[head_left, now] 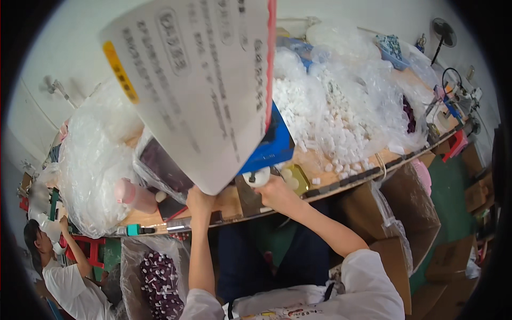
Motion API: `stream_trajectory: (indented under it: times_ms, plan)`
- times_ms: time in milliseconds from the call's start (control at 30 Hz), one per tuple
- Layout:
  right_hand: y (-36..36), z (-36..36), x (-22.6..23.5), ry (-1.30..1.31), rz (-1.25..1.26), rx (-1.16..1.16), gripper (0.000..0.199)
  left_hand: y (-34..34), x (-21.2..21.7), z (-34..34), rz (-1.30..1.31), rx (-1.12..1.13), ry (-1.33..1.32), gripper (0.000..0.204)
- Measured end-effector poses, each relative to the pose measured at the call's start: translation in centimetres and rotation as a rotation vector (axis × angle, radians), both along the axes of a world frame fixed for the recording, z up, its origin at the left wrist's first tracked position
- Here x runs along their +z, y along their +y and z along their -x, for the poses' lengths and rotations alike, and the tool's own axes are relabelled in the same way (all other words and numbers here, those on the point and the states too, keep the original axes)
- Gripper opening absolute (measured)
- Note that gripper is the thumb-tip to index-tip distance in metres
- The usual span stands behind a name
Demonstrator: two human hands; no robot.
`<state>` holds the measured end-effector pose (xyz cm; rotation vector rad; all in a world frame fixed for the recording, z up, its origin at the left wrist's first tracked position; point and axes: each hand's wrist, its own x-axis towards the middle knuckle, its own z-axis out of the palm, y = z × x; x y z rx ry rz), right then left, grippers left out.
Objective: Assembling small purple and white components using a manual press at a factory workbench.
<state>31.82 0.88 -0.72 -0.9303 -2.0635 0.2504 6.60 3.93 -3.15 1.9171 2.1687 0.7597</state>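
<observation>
A large white printed sheet [192,90] with a pink edge fills the upper middle, close up, and covers much of the work spot. At its lower tip is my left hand [200,202], fingers curled closed; whatever they hold is hidden. To the right, my right hand [278,194] grips a white round piece [257,177] with a dark spot on its face. Just beyond that hand, a blue box-like device [274,141] shows partly from behind the sheet. Beside my right hand sits a yellow-rimmed tray [298,178] holding pale round pieces.
Many small white caps [341,128] lie heaped in clear plastic at the right. On the left are a pink bottle [136,196] and a big plastic bag [96,160]. Below the table edge, a lined box [157,277] holds purple-and-white pieces. A co-worker [66,272] sits at far left.
</observation>
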Motion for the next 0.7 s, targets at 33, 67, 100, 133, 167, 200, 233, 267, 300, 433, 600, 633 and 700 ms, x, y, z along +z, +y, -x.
stream_trajectory:
  times_ms: [33, 67, 100, 133, 167, 200, 233, 267, 300, 433, 600, 633, 700]
  plan:
    - [-0.9, 0.6, 1.1, 0.062, 0.049, -0.029, 0.021, -0.3, 0.3, 0.4, 0.010, 0.006, -0.009, 0.047]
    - [-0.9, 0.7, 1.1, 0.061, 0.057, -0.040, 0.021, -0.2, 0.9, 0.4, 0.007, 0.003, -0.022, 0.046]
    - [-0.8, 0.7, 0.8, -0.009, 0.110, -0.050, 0.020, -0.7, 1.5, 0.5, -0.030, -0.056, -0.057, 0.046]
    - [-0.3, 1.2, 0.7, -0.072, 0.150, -0.061, 0.019, -0.7, 2.0, 0.7, -0.038, -0.069, -0.051, 0.046]
    - [-0.7, 1.8, 0.7, -0.199, 0.135, -0.159, 0.021, -0.9, 2.4, 1.0, -0.051, -0.102, -0.205, 0.044]
    - [-0.5, 1.4, 0.4, -0.191, 0.126, -0.171, 0.021, -1.0, 2.9, 1.1, -0.062, -0.136, -0.357, 0.043]
    - [-0.4, 0.9, -0.6, 0.006, 0.143, -0.076, 0.022, -1.3, 3.2, 1.2, -0.037, -0.187, -0.580, 0.038]
    - [-0.1, 0.3, -1.0, 0.199, 0.155, 0.015, 0.022, -1.6, 3.7, 0.5, -0.044, -0.195, -0.577, 0.038]
    - [0.2, 0.1, -1.4, 0.351, 0.465, 0.029, 0.018, -1.9, 4.3, -0.5, -0.085, -0.252, -0.756, 0.032]
    - [-1.3, 1.1, -1.1, 0.117, 0.069, -0.181, 0.018, -2.3, 4.8, -2.7, -0.107, -0.387, -1.110, 0.027]
    - [-0.2, -1.2, -0.1, 0.132, 0.323, -0.045, 0.024, -3.6, 3.0, -4.9, -0.059, -0.484, -1.192, 0.034]
    - [-0.8, -2.0, 2.0, 0.360, 0.578, 0.040, 0.022, -4.2, 2.5, -5.1, -0.080, -0.461, -1.143, 0.035]
    - [-0.4, -5.3, 1.2, 0.555, 0.624, -0.100, 0.020, -4.1, 2.0, -6.3, -0.083, -0.455, -1.199, 0.035]
